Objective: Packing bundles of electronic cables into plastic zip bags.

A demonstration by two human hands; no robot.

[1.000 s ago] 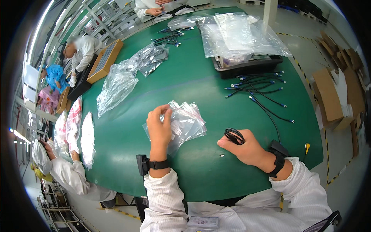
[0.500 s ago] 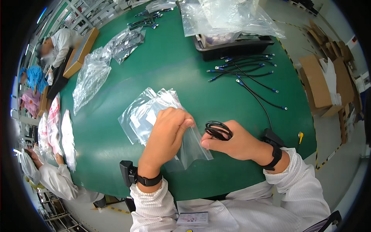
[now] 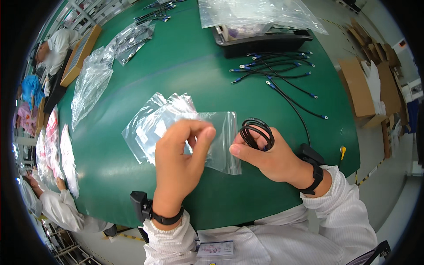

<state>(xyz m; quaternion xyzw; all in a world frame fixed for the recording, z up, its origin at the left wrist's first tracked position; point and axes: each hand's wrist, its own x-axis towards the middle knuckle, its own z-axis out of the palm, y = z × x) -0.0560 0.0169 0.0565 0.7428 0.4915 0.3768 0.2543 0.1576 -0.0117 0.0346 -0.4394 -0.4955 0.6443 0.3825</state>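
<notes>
My right hand (image 3: 276,157) holds a small coil of black cable (image 3: 257,134) in its curled fingers. Its thumb tip overlaps the zip edge of a clear zip bag (image 3: 224,143); whether it grips the plastic I cannot tell. That bag lies between my hands, its zip strip toward the right hand. My left hand (image 3: 180,159) is over the bag's left part, fingers curled and thumb tip close to the index fingertip. Anything between those fingertips is too small or blurred to make out. Under and beyond the left hand lie several more clear bags (image 3: 152,123), overlapping in a pile.
Black cables with blue-collared ring ends (image 3: 282,73) lie beyond my right hand, before a black bin (image 3: 265,45) topped with clear plastic. Crumpled plastic bags (image 3: 92,81) rest at the left. A yellow-tipped lead (image 3: 342,152) sits by the right edge. Co-workers are along the left side.
The top bag has swung so its zip edge faces right. My left hand has shifted left and its fist has loosened. The cable coil is turned more upright, and the view has shifted slightly.
</notes>
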